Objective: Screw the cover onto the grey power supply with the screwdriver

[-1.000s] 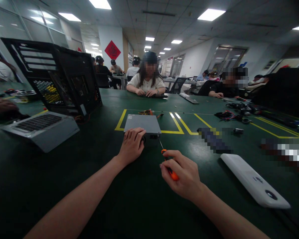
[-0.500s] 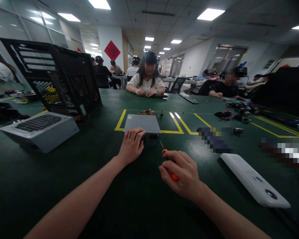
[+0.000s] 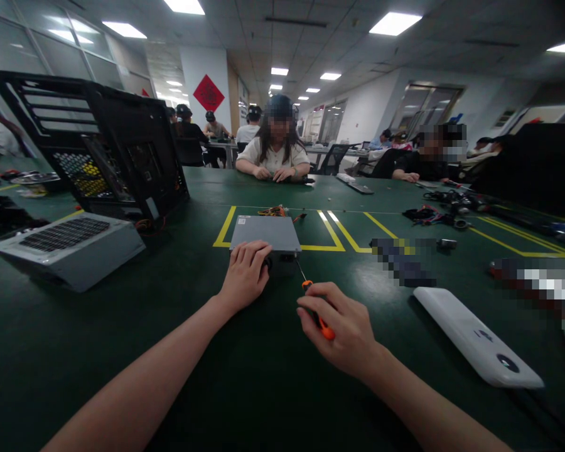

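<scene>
A grey computer power supply (image 3: 266,231) lies on the green table in front of me, with its socket side facing me and wires at its far end. My left hand (image 3: 245,270) grips its near left edge, fingers over the top and thumb against the front face. In my right hand (image 3: 341,320) is a screwdriver (image 3: 327,329) with an orange and black handle, held between thumb and fingers. Its thin shaft points up and away to the power supply's near right corner. Whether the tip sits in a screw is too small to tell.
At left stand an open black computer case (image 3: 98,144) and a second grey power supply (image 3: 70,245). A white device (image 3: 475,339) lies at right, near cables (image 3: 428,215). Yellow tape (image 3: 336,232) marks the table. Across it sits a person (image 3: 277,150), and another is at far right.
The thumb and fingers of my right hand have shifted a little on the screwdriver handle. My left hand stays on the power supply. The whole view has moved slightly.
</scene>
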`<state>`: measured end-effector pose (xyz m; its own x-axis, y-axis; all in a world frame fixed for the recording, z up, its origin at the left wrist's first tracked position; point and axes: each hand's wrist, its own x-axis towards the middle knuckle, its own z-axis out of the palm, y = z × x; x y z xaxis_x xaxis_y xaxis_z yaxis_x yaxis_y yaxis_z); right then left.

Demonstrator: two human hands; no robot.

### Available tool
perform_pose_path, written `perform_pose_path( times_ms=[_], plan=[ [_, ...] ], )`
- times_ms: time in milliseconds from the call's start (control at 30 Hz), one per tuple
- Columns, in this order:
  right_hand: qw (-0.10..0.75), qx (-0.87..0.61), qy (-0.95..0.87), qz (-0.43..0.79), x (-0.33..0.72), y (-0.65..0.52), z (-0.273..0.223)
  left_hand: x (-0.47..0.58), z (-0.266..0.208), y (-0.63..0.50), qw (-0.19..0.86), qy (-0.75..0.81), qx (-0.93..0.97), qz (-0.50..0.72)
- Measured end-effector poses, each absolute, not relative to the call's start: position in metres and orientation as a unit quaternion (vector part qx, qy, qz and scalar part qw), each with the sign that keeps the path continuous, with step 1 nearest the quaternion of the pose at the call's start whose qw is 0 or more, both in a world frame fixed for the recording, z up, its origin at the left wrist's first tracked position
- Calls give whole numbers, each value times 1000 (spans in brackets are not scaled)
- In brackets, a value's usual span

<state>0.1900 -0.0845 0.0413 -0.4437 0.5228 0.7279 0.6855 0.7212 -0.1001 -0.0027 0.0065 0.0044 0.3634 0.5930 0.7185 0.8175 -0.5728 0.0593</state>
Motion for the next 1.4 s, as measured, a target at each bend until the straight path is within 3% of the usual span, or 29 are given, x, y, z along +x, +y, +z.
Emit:
perform_pose_path(
  times_ms=[300,500,767,900,1100,1400],
  plan=[
    [394,-353,-837,-138,190,-85,43,-2,4,7,148,-433,-812,-362],
    [409,-384,-824,-75,190,-85,42,-2,2,8,151,-433,-809,-368],
    [373,-352,-853,-94,189,-86,42,-3,2,8,152,-428,-810,-371],
    [402,-384,-829,-56,189,-86,43,-3,3,7,151,-429,-808,-374],
    [383,-344,-850,-112,189,-86,43,-2,3,7,149,-428,-808,-375],
    [392,-372,-840,-57,189,-88,44,-3,2,8,152,-432,-810,-366]
  ],
)
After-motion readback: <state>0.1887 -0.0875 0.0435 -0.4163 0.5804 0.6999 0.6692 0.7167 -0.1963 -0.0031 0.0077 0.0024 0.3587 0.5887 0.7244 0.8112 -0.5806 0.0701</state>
